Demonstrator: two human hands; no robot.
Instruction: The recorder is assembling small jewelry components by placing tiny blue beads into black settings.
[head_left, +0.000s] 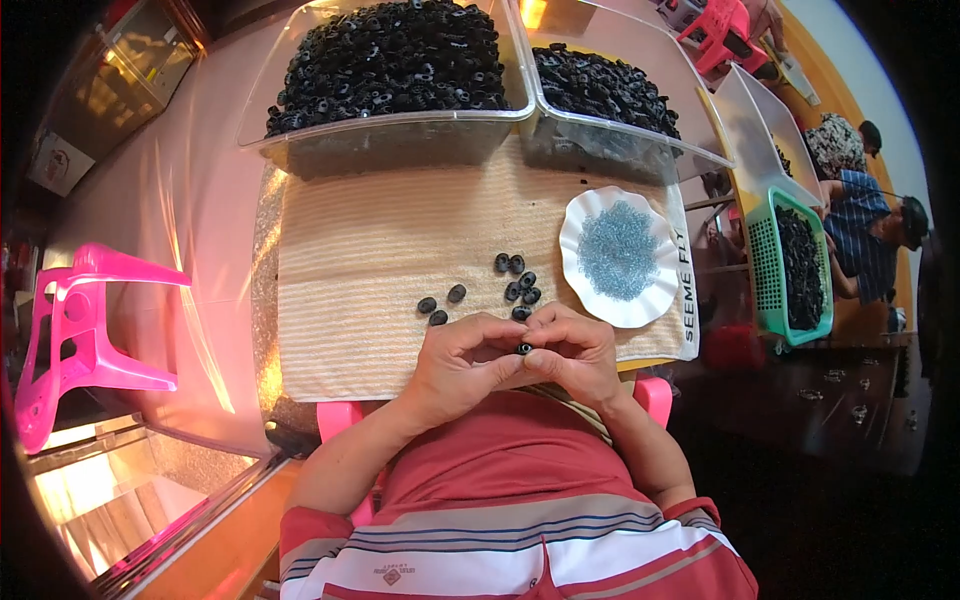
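A small black rounded piece (524, 349) with a hole in its end is pinched between the fingertips of both my hands, close to the front edge of the towel (390, 220). My left hand (452, 362) grips it from one side, its fingers closed. From the other side my right hand (580, 352) holds it with thumb and forefinger. Several similar black pieces (516, 290) lie on the towel just beyond my fingers, and a few more (428, 305) are to the left. A white wavy-rimmed plate (573, 285) at the right carries a heap of tiny clear bluish beads (620, 250).
Two clear plastic bins (400, 140) (600, 150) full of black pieces stand at the back. A green basket (770, 310) of black pieces is at the right, beside a person in a striped shirt (862, 225). A pink stool (95, 320) stands at the left.
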